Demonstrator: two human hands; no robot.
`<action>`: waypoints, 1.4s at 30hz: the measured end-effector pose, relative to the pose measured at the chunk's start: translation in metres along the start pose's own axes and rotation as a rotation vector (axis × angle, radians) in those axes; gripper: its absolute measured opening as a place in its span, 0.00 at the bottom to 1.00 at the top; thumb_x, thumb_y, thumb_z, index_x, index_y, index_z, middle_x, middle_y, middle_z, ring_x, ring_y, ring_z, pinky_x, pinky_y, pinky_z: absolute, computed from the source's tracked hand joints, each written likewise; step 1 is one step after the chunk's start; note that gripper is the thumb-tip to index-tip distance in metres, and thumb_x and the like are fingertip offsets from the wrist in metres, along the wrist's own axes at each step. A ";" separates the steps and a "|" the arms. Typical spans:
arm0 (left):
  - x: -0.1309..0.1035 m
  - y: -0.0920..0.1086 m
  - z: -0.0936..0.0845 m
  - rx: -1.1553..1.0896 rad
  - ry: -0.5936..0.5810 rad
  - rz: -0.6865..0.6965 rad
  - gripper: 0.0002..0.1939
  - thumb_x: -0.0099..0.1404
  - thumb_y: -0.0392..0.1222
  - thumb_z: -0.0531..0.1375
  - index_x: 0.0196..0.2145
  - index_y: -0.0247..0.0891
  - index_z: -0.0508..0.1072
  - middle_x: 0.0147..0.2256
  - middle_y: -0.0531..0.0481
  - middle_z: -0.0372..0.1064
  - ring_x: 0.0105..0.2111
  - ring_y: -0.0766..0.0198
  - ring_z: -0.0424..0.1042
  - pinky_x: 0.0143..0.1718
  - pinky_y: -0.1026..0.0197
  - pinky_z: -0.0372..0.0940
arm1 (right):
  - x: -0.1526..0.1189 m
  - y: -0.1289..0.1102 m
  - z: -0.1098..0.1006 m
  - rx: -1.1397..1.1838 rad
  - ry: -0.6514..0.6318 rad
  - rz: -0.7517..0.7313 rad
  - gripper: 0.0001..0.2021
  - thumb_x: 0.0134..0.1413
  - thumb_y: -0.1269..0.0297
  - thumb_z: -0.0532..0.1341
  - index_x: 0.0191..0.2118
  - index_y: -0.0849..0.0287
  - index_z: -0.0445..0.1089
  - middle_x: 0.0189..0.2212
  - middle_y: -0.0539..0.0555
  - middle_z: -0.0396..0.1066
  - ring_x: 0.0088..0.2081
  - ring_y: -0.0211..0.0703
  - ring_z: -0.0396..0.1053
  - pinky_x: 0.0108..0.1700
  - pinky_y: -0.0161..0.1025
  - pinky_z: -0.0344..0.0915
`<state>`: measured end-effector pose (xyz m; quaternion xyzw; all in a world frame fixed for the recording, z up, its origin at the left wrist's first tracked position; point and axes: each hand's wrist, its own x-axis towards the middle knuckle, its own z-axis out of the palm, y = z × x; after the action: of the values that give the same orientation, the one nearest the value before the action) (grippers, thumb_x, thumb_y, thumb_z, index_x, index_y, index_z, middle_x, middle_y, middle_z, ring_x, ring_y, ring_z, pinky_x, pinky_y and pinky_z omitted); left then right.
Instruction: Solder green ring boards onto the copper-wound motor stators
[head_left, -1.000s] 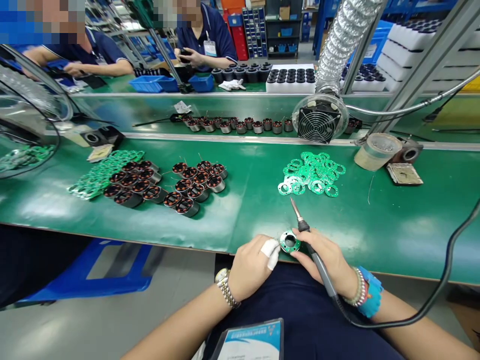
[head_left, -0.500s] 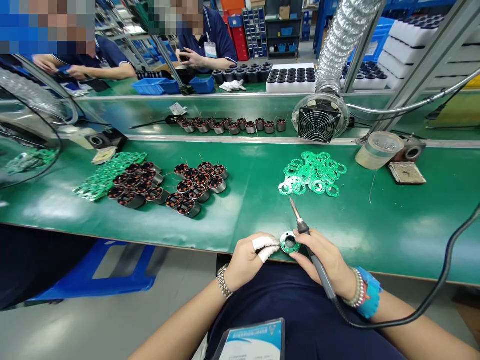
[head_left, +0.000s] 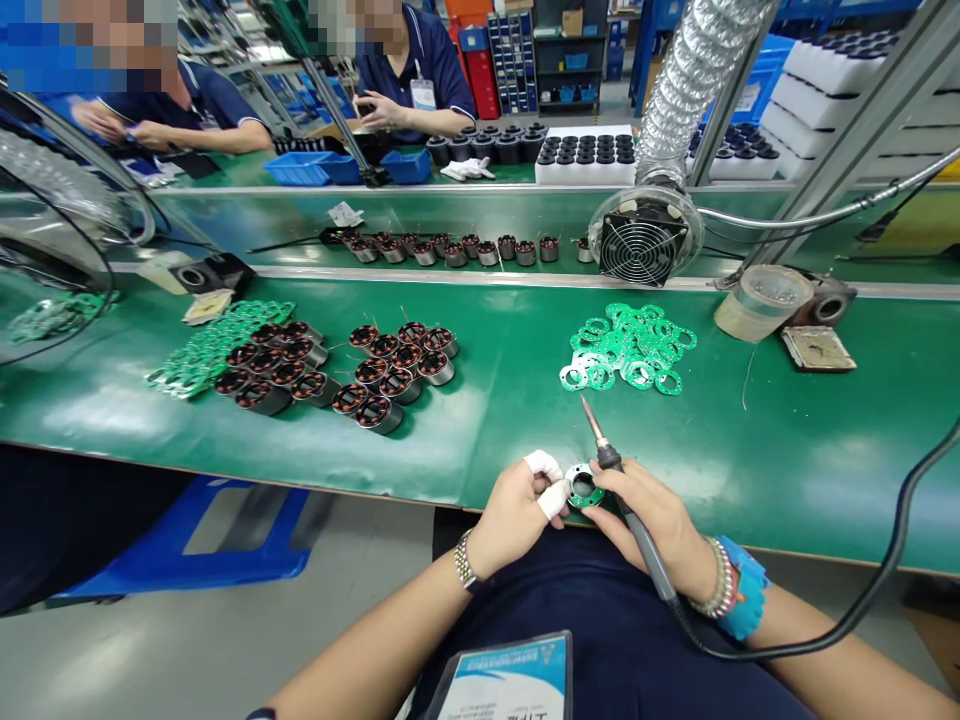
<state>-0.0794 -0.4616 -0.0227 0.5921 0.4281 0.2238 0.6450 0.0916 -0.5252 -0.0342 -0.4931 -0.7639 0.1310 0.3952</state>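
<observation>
At the front edge of the bench, a motor stator topped by a green ring-shaped circuit board [head_left: 584,490] sits between my hands. My right hand [head_left: 660,520] grips a soldering iron [head_left: 637,530], its tip pointing away over the bench. The thumb and forefinger of that hand also steady the stator's right side. My left hand [head_left: 517,505], with white covers on thumb and forefinger, is pinched closed at the board's left edge; whatever lies between those fingertips is hidden. Beyond the iron tip lies a loose pile of green ring boards [head_left: 630,345].
Left on the bench stand wound stators [head_left: 397,375] beside stacked green boards [head_left: 217,345]. More stators [head_left: 450,250] line the conveyor behind. At right are a fan [head_left: 643,245], a plastic cup [head_left: 763,300] and an iron stand [head_left: 821,310]. Two co-workers sit across.
My left hand has rolled and its fingers have curled in tighter against the board's left edge. The right hand and soldering iron stay nearly still. Stators on the conveyor have shifted left.
</observation>
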 end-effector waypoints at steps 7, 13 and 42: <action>-0.004 -0.005 0.011 -0.207 0.084 0.024 0.14 0.61 0.45 0.56 0.41 0.38 0.57 0.26 0.58 0.58 0.18 0.74 0.65 0.19 0.69 0.64 | 0.002 -0.001 -0.001 0.015 0.002 0.012 0.14 0.55 0.70 0.58 0.47 0.57 0.61 0.38 0.57 0.68 0.40 0.45 0.68 0.42 0.42 0.68; -0.004 0.001 -0.014 -0.340 0.078 -0.065 0.16 0.60 0.45 0.57 0.43 0.36 0.60 0.29 0.54 0.63 0.26 0.70 0.68 0.25 0.66 0.67 | 0.003 -0.002 -0.002 0.022 -0.006 0.037 0.12 0.55 0.69 0.58 0.46 0.57 0.61 0.37 0.57 0.68 0.38 0.44 0.68 0.40 0.41 0.68; -0.004 0.014 -0.005 0.101 0.038 -0.097 0.08 0.56 0.42 0.57 0.28 0.33 0.67 0.20 0.54 0.63 0.18 0.71 0.62 0.20 0.68 0.61 | 0.003 -0.001 -0.003 0.078 -0.013 0.060 0.13 0.55 0.70 0.58 0.47 0.57 0.61 0.38 0.57 0.67 0.38 0.43 0.68 0.40 0.40 0.68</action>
<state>-0.0823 -0.4593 -0.0081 0.5979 0.4793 0.1818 0.6162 0.0922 -0.5235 -0.0299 -0.4993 -0.7455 0.1758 0.4049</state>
